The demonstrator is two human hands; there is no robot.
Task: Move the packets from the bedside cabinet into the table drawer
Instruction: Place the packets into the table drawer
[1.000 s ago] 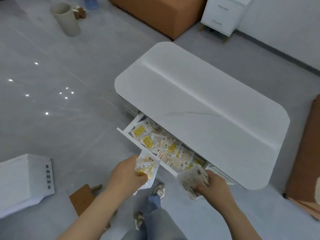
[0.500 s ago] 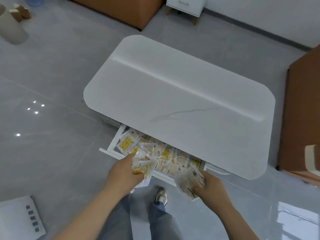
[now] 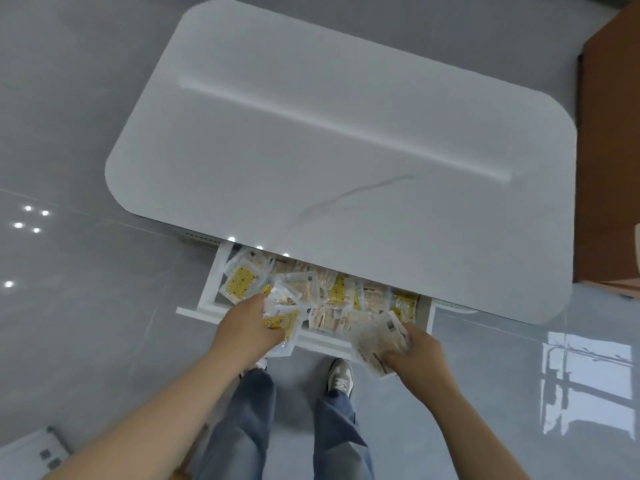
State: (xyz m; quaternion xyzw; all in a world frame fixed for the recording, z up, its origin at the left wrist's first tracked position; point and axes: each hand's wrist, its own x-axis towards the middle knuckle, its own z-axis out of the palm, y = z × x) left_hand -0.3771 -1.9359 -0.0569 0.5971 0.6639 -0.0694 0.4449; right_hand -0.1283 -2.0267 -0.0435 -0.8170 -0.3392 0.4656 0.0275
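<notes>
A white table point(image 3: 346, 140) stands below me with its drawer point(image 3: 211, 292) pulled out toward my feet. Several clear packets point(image 3: 242, 280) with yellow or tan contents lie heaped inside the drawer. My left hand point(image 3: 247, 329) grips a bunch of yellow-printed packets point(image 3: 282, 322) over the drawer's front left part. My right hand point(image 3: 417, 351) holds a stack of pale packets point(image 3: 375, 341) at the drawer's front right corner, just outside its front panel.
A brown wooden cabinet point(image 3: 609, 168) stands close to the table's right end. My legs and shoes point(image 3: 341, 377) are directly under the drawer front. A white box point(image 3: 38, 452) lies on the grey floor at the lower left.
I have stepped closer and look more steeply down, so the table fills the view. Both hands have moved forward with their packets; the left bunch now hangs over the drawer.
</notes>
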